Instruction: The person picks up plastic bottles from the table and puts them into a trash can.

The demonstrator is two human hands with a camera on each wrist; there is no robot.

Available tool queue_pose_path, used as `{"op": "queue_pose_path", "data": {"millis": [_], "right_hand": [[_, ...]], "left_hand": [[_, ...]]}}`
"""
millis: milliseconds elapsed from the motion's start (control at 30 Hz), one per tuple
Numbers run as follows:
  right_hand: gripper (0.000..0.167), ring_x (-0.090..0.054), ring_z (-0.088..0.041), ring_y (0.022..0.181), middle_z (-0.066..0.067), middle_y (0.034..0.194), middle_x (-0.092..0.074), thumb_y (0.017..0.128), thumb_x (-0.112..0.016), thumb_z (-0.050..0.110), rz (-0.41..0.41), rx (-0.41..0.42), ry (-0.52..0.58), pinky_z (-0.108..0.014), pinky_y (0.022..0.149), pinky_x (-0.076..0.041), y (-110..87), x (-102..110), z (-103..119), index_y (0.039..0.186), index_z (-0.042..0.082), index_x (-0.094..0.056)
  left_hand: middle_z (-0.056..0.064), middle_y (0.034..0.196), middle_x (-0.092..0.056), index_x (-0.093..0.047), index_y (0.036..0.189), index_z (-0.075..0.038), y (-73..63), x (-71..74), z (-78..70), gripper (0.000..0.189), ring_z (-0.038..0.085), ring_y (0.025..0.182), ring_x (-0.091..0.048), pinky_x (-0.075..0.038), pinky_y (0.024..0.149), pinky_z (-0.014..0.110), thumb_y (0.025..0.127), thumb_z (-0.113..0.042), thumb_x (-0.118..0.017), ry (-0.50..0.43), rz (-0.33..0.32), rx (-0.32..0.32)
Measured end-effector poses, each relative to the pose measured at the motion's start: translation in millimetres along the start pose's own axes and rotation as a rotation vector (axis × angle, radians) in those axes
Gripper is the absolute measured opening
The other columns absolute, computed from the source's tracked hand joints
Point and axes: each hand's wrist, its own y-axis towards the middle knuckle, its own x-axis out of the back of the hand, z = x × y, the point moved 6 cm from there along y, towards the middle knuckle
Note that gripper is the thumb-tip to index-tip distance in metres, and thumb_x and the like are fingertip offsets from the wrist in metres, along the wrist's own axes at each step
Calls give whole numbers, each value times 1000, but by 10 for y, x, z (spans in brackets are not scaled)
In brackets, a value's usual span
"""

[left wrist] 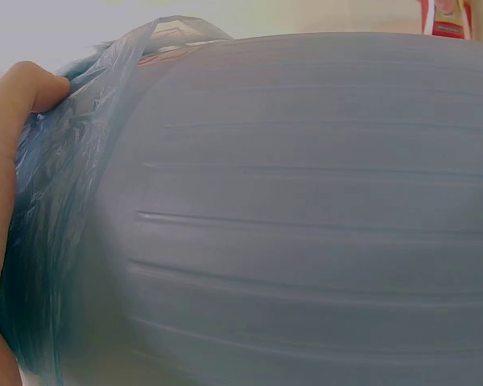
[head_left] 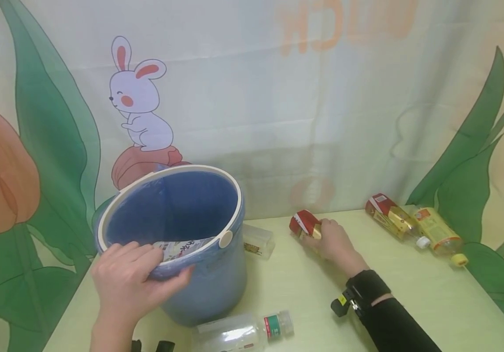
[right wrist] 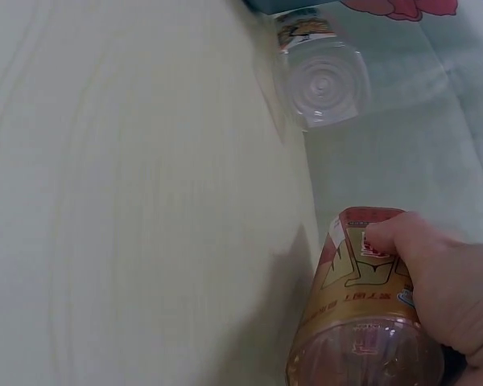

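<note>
My left hand (head_left: 130,278) grips the near rim of a blue bucket (head_left: 217,291), thumb outside, and the bucket leans toward me. A thin blue plastic bag (left wrist: 80,145) covers the rim in the left wrist view. Inside the bucket, a printed label (head_left: 179,248) shows near the front wall. Over at the back of the table, my right hand (head_left: 337,247) holds a clear plastic bottle (right wrist: 358,305) with a red and gold label. In the right wrist view its thumb lies across that label, and the bottle's far end is cut off by the frame.
A clear bottle (head_left: 234,332) lies in front of the bucket, and another clear bottle (head_left: 258,239) lies behind it to the right. Two labelled bottles, one red and gold (head_left: 390,215) and one yellow (head_left: 439,230), lie at the back right. A printed curtain (head_left: 256,98) hangs behind the table.
</note>
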Motion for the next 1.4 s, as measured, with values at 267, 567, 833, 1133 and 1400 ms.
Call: {"op": "queue_pose_path", "data": {"millis": [267,567,833,1133,1400], "right_hand": [[62,-66,-30,90,-19,108,-68,97,-80,35,-37,81,70,-39,72,-56,-9,283,186,134,-9,-56],[62,-64,-34,95,-22,114,-65,98,-80,31,-179,194,42,-47,80,-56,-54,789,641,137,-7,-51],[65,-60,-33,95,-21,116,-64,99,-79,36,-238,249,69,-45,77,-52,-76,1168,1041,142,-6,-53],[74,-57,-34,110,-22,132,-61,101,-77,36,-298,313,122,-49,86,-54,-163,1455,1480,155,-4,-45],[78,-57,-32,114,-20,139,-60,101,-75,40,-342,397,167,-47,85,-54,-218,1588,1901,159,-2,-44]], "left_hand": [[-9,55,-23,-29,59,-19,4,1,-6,59,10,52,-14,-11,49,29,87,-56,-66,3,-1,-3],[-9,55,-23,-30,59,-19,0,-5,-5,58,11,51,-14,-12,48,30,87,-55,-65,8,-1,1],[-9,55,-22,-29,60,-18,5,-4,-13,58,11,52,-14,-12,49,30,87,-54,-65,11,-3,-2],[-9,55,-23,-30,59,-18,8,0,-11,57,12,51,-15,-13,49,30,87,-54,-65,18,4,-2],[-9,55,-22,-30,59,-18,15,6,-22,57,11,52,-14,-12,49,30,86,-53,-66,6,-14,3]]}}
